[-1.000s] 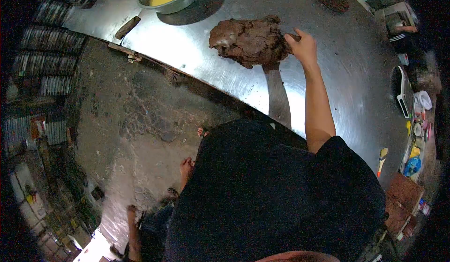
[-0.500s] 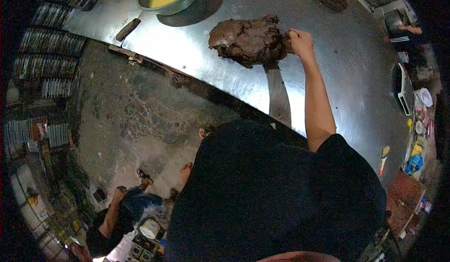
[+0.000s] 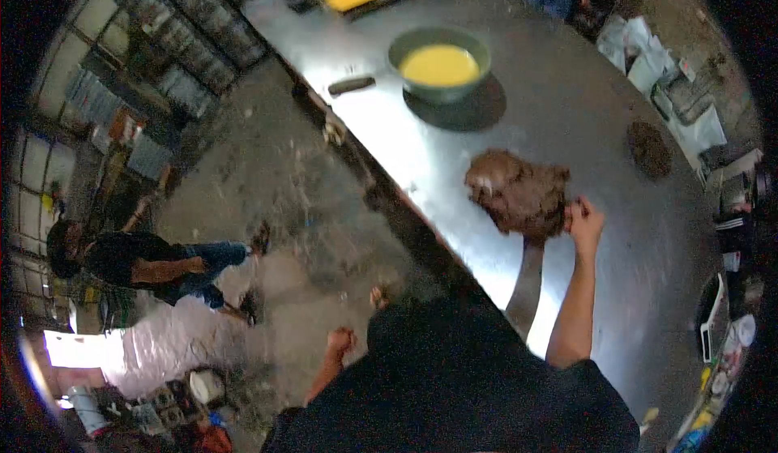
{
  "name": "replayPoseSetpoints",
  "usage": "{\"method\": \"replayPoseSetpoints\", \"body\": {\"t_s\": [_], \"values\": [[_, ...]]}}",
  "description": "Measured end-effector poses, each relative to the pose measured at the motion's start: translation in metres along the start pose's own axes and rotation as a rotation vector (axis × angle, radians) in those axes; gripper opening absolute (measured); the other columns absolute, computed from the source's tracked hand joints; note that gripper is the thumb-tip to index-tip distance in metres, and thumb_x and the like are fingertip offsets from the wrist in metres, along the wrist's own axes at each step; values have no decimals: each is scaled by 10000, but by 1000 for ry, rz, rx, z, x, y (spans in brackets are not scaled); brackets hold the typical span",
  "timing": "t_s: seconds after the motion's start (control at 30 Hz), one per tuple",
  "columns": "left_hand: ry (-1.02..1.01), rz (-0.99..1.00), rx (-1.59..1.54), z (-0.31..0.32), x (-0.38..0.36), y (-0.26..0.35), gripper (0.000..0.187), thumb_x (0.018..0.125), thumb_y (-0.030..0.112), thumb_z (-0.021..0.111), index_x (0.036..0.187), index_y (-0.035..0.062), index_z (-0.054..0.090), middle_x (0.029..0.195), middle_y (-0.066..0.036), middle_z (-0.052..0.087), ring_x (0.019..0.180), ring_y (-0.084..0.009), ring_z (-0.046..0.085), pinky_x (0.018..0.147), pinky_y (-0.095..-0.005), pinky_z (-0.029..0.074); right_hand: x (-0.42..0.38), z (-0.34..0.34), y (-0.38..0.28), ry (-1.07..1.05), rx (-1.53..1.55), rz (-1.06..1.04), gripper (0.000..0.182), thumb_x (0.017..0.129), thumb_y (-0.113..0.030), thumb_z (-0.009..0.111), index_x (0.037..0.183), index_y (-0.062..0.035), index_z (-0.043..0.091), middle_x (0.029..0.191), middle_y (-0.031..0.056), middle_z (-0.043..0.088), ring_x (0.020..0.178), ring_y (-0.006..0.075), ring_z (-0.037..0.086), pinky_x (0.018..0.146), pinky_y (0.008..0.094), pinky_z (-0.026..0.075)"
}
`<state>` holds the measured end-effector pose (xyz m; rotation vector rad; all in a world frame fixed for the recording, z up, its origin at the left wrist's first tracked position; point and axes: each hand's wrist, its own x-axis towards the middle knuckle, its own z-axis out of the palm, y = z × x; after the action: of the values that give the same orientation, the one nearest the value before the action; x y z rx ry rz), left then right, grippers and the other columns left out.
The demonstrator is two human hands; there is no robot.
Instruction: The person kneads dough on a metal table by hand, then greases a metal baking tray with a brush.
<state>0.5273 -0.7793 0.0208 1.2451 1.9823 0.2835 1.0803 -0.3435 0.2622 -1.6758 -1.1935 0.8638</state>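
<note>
Head view, left to right. A second person (image 3: pixel 138 262) crouches on the concrete floor (image 3: pixel 267 210), well apart from the table (image 3: pixel 567 96). The left hand (image 3: pixel 340 342) hangs off the table at the person's side, fingers curled into a loose fist and holding nothing. Near the far edge of the table stands a bowl (image 3: pixel 440 66) of yellow liquid, with a small dark bar (image 3: pixel 351 86) beside it toward the left edge. The brown dough lump (image 3: pixel 519 192) lies near the middle of the steel top. The right hand (image 3: pixel 585 220) presses against the lump's right flank, fingers closed in a fist on the dough. A smaller dough patch (image 3: pixel 648 149) lies toward the right edge. Judged step: kneading or pulling the lump; the next move likely calls for a firm drag or fold without tearing it
</note>
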Motion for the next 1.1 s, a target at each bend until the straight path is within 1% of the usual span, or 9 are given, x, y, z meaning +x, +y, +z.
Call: {"method": "replayPoseSetpoints", "body": {"t_s": [0.07,0.13,0.17,0.23,0.4,0.57,0.77,1.0,1.1], "values": [[181,553,648,0,8,-27,267,914,244,448,850,46,615,713,-93,627,579,-223,593,526,-361,467,-6,12,-19,-28,96,-41,407,878,-138,609,1232,55,554,825,124,687,571,142,593,455,256,450],[-14,294,385,-1,29,-19,260,917,242,456,873,44,618,736,-89,631,607,-222,595,550,-361,468,-13,8,-45,20,-90,-17,376,856,-197,630,1147,42,623,812,104,697,655,151,621,559,275,482],[-85,43,146,0,38,-17,258,918,241,460,885,42,620,747,-87,633,620,-222,596,562,-361,469,-7,19,-31,196,11,-243,354,847,-220,633,1076,49,652,758,97,691,675,140,615,609,294,480],[-111,-255,-127,4,49,-16,253,921,239,468,908,39,623,770,-84,637,648,-221,597,587,-361,471,-14,9,-47,195,-155,-122,337,845,-170,640,1102,47,644,870,109,695,677,137,607,596,284,491],[-54,-480,-358,-5,42,13,249,928,234,489,966,33,631,827,-74,648,717,-219,601,648,-361,475,-8,16,-38,143,263,66,352,848,-68,625,1184,34,608,853,96,665,613,120,577,465,218,450],[2,-675,-467,-26,29,54,257,934,229,510,1024,26,639,884,-65,659,785,-217,605,709,-361,479,-9,6,-35,168,298,100,352,893,-302,639,754,21,651,605,63,596,458,95,507,412,283,375],[-4,-637,-426,-21,44,48,261,936,228,524,1046,23,642,915,-61,664,822,-216,606,740,-361,481,-4,8,-64,328,476,274,480,919,-438,576,582,-117,457,452,-7,408,367,104,355,363,266,240],[-41,-511,-357,-19,85,47,251,932,235,529,1015,26,638,909,-63,662,811,-218,605,727,-363,480,-6,7,-104,200,845,100,388,948,-387,519,849,-25,618,714,71,620,613,155,606,544,301,477],[-47,-514,-372,-21,94,51,247,930,238,530,1002,27,637,906,-63,661,806,-218,604,722,-363,479,14,16,-69,402,223,-251,354,948,-360,495,1041,-44,624,991,122,655,938,266,639,822,430,500]]}}
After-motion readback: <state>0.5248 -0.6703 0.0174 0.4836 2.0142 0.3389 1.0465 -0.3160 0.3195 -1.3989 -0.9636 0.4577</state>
